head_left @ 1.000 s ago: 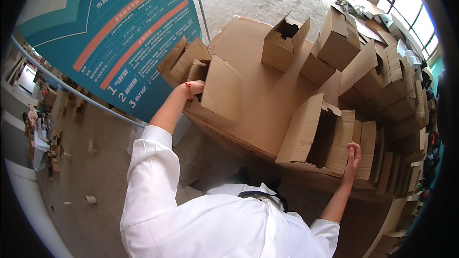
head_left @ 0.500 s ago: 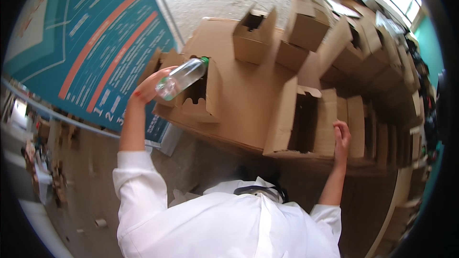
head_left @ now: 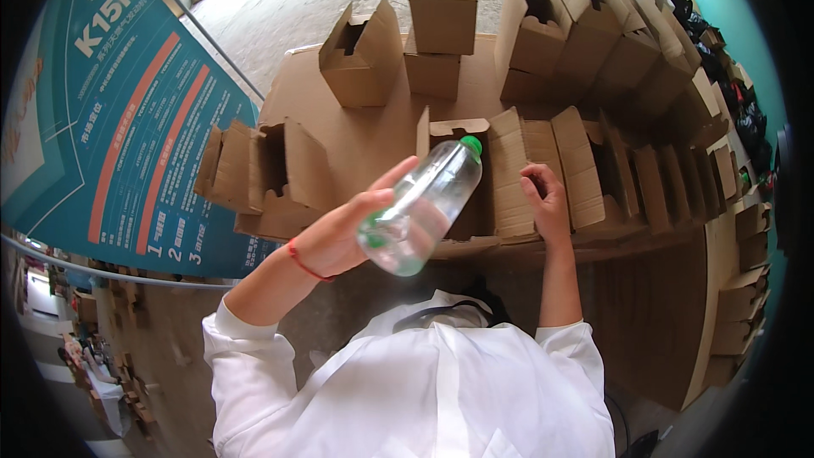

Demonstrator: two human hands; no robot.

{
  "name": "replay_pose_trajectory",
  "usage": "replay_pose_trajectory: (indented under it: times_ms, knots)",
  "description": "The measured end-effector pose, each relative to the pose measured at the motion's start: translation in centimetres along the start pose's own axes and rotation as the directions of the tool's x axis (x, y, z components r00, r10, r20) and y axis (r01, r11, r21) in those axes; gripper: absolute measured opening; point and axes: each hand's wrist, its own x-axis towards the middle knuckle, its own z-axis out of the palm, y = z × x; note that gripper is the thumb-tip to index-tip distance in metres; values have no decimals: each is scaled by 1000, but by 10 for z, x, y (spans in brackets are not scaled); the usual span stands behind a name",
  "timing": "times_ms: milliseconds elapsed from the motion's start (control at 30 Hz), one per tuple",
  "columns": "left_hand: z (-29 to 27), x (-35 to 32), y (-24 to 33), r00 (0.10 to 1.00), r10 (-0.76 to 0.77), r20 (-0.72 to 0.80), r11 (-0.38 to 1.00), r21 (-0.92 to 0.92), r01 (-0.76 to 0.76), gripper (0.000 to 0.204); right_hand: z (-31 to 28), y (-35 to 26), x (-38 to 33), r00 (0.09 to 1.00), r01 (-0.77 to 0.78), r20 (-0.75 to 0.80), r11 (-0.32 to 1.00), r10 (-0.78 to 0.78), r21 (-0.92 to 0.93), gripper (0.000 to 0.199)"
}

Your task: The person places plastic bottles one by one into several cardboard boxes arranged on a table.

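A clear plastic bottle (head_left: 428, 203) with a green cap lies tilted in my left hand (head_left: 339, 233), its cap pointing up and away to the right. My fingers support it from the left and from beneath, partly hidden behind it. The bottle is above the near edge of an open cardboard box (head_left: 510, 178), whose dark inside shows behind the cap. Beside that box's right flap is my right hand (head_left: 549, 203), its fingers curled in toward the thumb; whether they grip anything is hidden. Red string circles my left wrist.
Another open box (head_left: 303, 165) stands at the table's left end. More cardboard boxes (head_left: 360, 64) stand at the back, and a long row of them (head_left: 661, 178) fills the right side. A blue-green banner (head_left: 153, 144) leans beyond the left edge of the cardboard-topped table (head_left: 292, 89).
My left hand has carried the bottle rightward from the left box to the middle one. The view has turned, shifting the boxes leftward; my right hand stays by the flap.
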Motion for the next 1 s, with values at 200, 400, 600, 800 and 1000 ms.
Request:
replay_pose_trajectory:
  times_ms: [200,400,600,800,1000]
  knots:
    - [21,66,-33,941,-122,-314,778,559,288,83,1,-11,-1,1000,14,28,999,-13,-36,9]
    - [15,121,-39,886,-92,-454,576,702,419,83,-7,-14,0,997,-19,78,998,23,-56,17]
    - [-24,166,-76,833,-125,-539,314,775,549,78,-12,-7,-2,986,49,160,997,-40,-57,25]
    - [-25,168,-89,881,-156,-446,-38,894,446,60,-17,-6,-2,969,62,242,998,-53,-27,28]
    - [50,115,-26,953,-228,-197,-276,952,131,92,-22,-9,1,966,41,255,999,-37,-12,27]
